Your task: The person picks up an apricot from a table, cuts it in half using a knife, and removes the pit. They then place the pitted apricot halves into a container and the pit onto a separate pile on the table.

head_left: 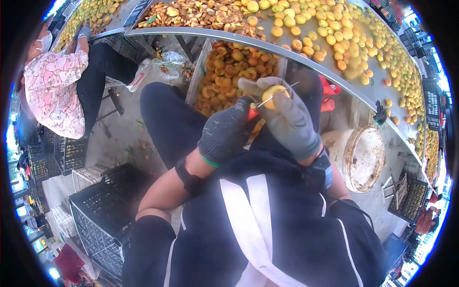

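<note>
My left hand [224, 131], in a dark grey knit glove with a green cuff edge, is closed round the orange-red handle of a small knife [253, 114]. The thin blade slants up to the right across a yellow apricot [273, 97]. That fruit sits in the fingers of my right hand [291, 117], which wears a lighter grey glove. Both hands are close together above my lap. Just beyond them, a crate [203, 60] between my knees holds many orange apricot halves [224, 71]. Part of the crate is hidden behind my hands.
A metal-edged table [330, 79] curves ahead, bearing whole apricots [334, 28] and a heap of brown pits [191, 16]. A dirty white bucket [351, 158] stands at right, a black crate [98, 210] at left. Another person [57, 91] sits at the left.
</note>
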A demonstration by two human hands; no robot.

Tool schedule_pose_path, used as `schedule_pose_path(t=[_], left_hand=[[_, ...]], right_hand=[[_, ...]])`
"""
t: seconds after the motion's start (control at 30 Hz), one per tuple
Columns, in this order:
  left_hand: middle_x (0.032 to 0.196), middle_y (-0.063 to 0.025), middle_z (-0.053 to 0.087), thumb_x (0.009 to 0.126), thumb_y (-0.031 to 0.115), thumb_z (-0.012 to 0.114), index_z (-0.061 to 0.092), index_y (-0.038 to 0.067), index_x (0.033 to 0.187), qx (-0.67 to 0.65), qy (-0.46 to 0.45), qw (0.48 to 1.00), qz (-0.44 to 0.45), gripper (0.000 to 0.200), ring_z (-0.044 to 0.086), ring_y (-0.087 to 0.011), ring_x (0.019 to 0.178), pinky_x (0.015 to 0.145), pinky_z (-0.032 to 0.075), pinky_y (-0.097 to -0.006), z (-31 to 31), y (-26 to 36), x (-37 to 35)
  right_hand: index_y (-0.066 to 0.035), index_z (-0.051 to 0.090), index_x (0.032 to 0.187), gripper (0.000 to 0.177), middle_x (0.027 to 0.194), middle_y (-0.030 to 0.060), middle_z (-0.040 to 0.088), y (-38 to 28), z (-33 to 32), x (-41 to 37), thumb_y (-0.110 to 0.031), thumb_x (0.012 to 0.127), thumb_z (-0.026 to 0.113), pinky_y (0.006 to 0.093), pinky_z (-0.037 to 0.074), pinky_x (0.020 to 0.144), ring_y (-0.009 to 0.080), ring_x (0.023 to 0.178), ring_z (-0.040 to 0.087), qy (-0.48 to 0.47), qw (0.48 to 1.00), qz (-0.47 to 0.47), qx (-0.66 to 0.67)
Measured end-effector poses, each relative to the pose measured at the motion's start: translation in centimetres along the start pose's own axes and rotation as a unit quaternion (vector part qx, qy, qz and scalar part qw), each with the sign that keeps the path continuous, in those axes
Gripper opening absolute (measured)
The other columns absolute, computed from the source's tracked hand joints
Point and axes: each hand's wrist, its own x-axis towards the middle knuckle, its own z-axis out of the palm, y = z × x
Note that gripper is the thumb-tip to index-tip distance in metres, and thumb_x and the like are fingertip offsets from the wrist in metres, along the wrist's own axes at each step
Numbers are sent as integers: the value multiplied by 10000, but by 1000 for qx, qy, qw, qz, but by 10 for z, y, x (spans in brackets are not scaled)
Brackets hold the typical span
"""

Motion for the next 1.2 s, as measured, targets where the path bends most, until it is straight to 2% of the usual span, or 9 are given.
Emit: schedule_pose_path(t=[0.1,0.17,0.4,0.5,0.6,0.77,0.97,1.1,1.2], left_hand=[[893,-236,666,843,210,709,545,1,1171,26,-9,1000,3,422,660,-399,846,694,526,-453,2,-8,-1],[902,-241,663,841,193,707,538,-2,1178,-18,-35,999,10,425,655,-405,863,709,524,-453,1,-16,2],[799,-250,639,875,269,661,483,-46,1238,-79,-50,996,11,512,641,-422,788,664,494,-505,8,-12,0],[803,-250,640,885,264,649,496,-21,1198,-54,-12,998,40,451,638,-426,803,672,496,-500,13,-26,9],[899,-244,655,901,136,638,552,8,1136,-44,-42,998,-10,281,644,-421,878,722,515,-453,1,-15,12],[898,-245,654,898,163,652,553,4,1135,-138,12,990,25,302,646,-417,878,717,512,-443,30,-13,10],[888,-254,653,891,196,660,537,-12,1151,-58,-22,998,0,356,647,-421,866,713,512,-450,2,-10,22],[884,-257,651,888,239,663,520,-40,1192,-49,17,999,4,437,643,-418,844,714,511,-462,18,-9,15],[887,-254,651,885,240,662,512,-44,1232,-2,23,999,-22,473,646,-409,841,717,514,-463,21,-7,6]], right_hand=[[-26,497,1241,322,1236,182,616,-4,-4,3,-82,939,594,397,361,1091,241,1209,553,-17,998,-27,-48],[-34,479,1267,320,1224,187,621,1,-17,6,-137,972,550,403,345,1099,259,1215,552,-64,925,-130,-352],[-24,482,1264,342,1194,159,634,12,-3,-2,-97,949,594,415,350,1089,244,1177,573,0,994,-76,-82],[-14,496,1263,343,1189,134,636,8,-7,0,-125,956,602,375,402,1035,226,1135,592,20,992,-82,-90],[-9,506,1283,376,1207,122,629,-3,-17,1,-243,993,556,320,425,984,200,1100,600,59,930,-35,-361],[11,497,1314,451,1181,99,630,17,-6,4,-207,946,642,263,447,936,142,1033,600,81,984,-117,-104],[24,471,1338,483,1237,130,616,-14,-13,9,-295,988,568,303,422,986,168,1094,589,65,938,-54,-335],[22,472,1339,465,1244,131,612,10,-20,7,-276,993,558,306,423,995,179,1104,588,74,943,-117,-301],[25,471,1337,459,1252,146,609,23,-17,7,-248,983,577,312,427,1004,191,1117,588,98,991,-92,-15]])
